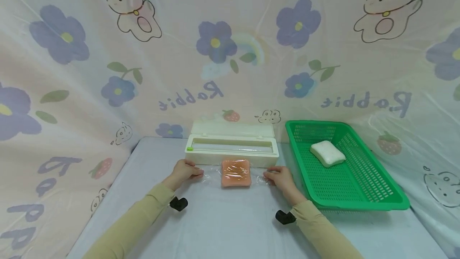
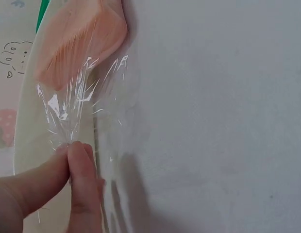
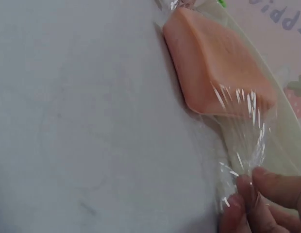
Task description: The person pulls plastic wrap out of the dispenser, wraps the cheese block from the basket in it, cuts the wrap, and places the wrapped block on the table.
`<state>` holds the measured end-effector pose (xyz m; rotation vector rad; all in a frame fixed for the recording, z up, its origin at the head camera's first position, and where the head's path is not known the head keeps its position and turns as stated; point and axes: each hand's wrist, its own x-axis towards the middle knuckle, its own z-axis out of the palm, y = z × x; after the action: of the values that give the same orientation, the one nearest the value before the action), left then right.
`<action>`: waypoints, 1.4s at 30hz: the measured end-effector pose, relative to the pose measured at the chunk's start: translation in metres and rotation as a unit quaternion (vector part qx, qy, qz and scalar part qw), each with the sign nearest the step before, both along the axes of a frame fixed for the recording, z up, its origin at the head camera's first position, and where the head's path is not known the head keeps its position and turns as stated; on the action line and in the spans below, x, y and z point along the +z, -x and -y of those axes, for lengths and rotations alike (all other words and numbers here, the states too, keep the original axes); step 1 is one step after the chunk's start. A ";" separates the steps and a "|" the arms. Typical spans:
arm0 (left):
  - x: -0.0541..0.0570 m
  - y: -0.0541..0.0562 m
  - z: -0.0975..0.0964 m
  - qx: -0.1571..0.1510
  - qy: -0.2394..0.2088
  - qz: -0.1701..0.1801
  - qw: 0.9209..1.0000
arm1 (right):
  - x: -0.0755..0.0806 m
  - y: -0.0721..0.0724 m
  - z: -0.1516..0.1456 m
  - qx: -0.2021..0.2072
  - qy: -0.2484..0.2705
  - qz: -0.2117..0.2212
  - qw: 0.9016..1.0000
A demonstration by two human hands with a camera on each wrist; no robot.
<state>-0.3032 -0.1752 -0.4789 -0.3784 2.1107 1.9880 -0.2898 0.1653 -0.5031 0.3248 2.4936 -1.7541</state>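
Observation:
A squarish orange-pink block, like a slice of toast (image 1: 235,174), lies on the white table under clear plastic wrap (image 2: 68,109). Its wrap is gathered into a twist on either side. My left hand (image 1: 184,173) pinches the left end of the film between thumb and fingers. On the other side, my right hand (image 1: 282,179) pinches the right end the same way, as the plastic film (image 3: 247,141) in the right wrist view shows. Creases run from the block's edges toward both sets of fingertips.
Behind the block stands a white cling-film dispenser (image 1: 230,158), its lid raised and a roll inside. To the right, a green plastic basket (image 1: 359,201) holds a white bread-like block (image 1: 327,153). A patterned curtain (image 1: 251,79) hangs behind the table.

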 end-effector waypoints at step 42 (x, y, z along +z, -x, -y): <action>-0.007 0.009 0.029 -0.096 -0.050 -0.014 0.994 | -0.006 0.004 -0.002 0.026 0.021 0.012 0.999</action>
<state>-0.3119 -0.2046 -0.4855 -0.1251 1.9703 1.9881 -0.2940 0.1671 -0.5089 0.2744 2.4214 -1.7692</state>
